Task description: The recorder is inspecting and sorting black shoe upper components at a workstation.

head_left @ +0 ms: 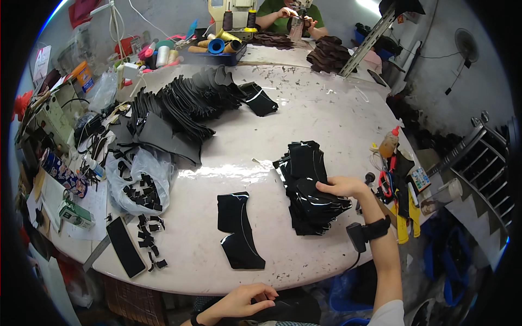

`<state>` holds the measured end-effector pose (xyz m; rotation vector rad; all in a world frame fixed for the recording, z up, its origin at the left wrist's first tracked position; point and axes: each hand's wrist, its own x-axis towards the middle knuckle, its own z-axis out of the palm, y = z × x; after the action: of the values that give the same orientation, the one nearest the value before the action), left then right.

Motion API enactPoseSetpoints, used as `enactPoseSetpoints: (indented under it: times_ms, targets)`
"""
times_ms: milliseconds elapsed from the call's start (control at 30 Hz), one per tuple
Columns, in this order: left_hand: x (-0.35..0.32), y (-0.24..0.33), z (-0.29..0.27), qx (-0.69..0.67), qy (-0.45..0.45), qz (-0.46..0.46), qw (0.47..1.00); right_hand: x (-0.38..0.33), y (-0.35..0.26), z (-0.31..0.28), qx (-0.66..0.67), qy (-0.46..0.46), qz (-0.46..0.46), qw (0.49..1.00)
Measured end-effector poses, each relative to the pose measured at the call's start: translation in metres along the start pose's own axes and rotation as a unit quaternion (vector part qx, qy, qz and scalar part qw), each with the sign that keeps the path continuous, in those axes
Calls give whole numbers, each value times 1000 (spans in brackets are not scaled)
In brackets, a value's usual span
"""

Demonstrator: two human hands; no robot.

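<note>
My right hand [346, 187] rests on a stack of glossy black cut pieces [309, 163] at the right of the table. Its thumb lies over the top piece and the fingers wrap round the stack's right side, partly hidden. Left of the stack, shiny black cut pieces [240, 231] with pale edge lines lie flat on the tabletop. Below the front table edge, over my lap, my left hand [247, 300] has loosely bent fingers with a gap to the thumb. Nothing shows in it. Dark material [293, 307] lies beside it.
A long row of dark layered pieces [179, 103] stands at the back left. Nearer are a plastic bag [138, 179] of small black bits and a black phone [126, 247]. Tools and a red-tipped bottle [389, 142] line the right edge. Across the table, a person [291, 16] works.
</note>
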<state>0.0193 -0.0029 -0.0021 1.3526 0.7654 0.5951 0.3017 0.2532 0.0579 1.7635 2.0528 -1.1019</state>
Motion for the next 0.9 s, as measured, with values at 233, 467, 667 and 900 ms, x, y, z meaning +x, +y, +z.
enactPoseSetpoints:
  times_ms: [233, 467, 667, 900]
  targets:
    - [-8, -1, -7, 24, 12, 8, 1000, -31, -7, 46, 137, 97, -208, 964]
    - [-2, 6, -13, 26, 22, -20, 999, -19, 4, 41, 253, 32, -39, 966]
    - [0, 9, -6, 18, 45, 3, 999, -9, 9, 43, 327, -38, -66, 942]
    - [9, 40, -4, -45, -107, 64, 991, -15, -3, 53, 371, -15, -112, 922]
